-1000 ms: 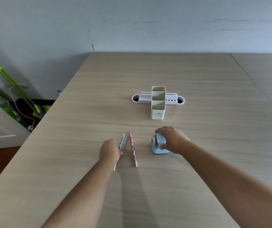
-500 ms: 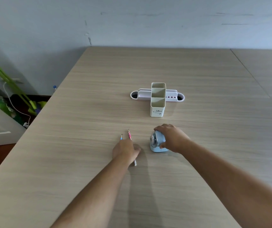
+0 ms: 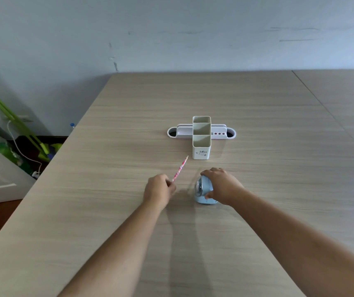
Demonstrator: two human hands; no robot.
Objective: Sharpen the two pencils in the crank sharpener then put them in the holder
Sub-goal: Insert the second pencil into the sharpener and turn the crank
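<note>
The pink patterned pencil [image 3: 180, 169] is pinched in the left hand [image 3: 158, 190], gripped at its near end, with the shaft angled up and away to the right so that its tip points toward the holder. Its tip sits just short of the holder's near left corner, apart from it. Only this one pencil shows; a second cannot be made out, and the left hand may be covering it.

Just right of that hand stands the light blue crank sharpener [image 3: 204, 190] on the table, its round grey front face turned to the left toward the pencil. The right hand [image 3: 222, 186] is clasped over the sharpener's top and right side, fingers curled over the far upper edge and the thumb pressed on the near lower side. The crank itself is hidden under that hand.

Farther away, roughly in line with the sharpener, stands the pencil holder [image 3: 201, 144]: a tall cream box split into three open compartments running near to far, with small print on its near face. It crosses a low white tray [image 3: 183, 132] with rounded ends, each end having a dark round hole, and a row of small dots on the right part.

All of this rests on a pale wood-grain table [image 3: 111, 211] that runs to a grey-blue wall [image 3: 171, 28]. Off the table's left edge are green poles [image 3: 11, 116], a white cord and some clutter on the floor.
</note>
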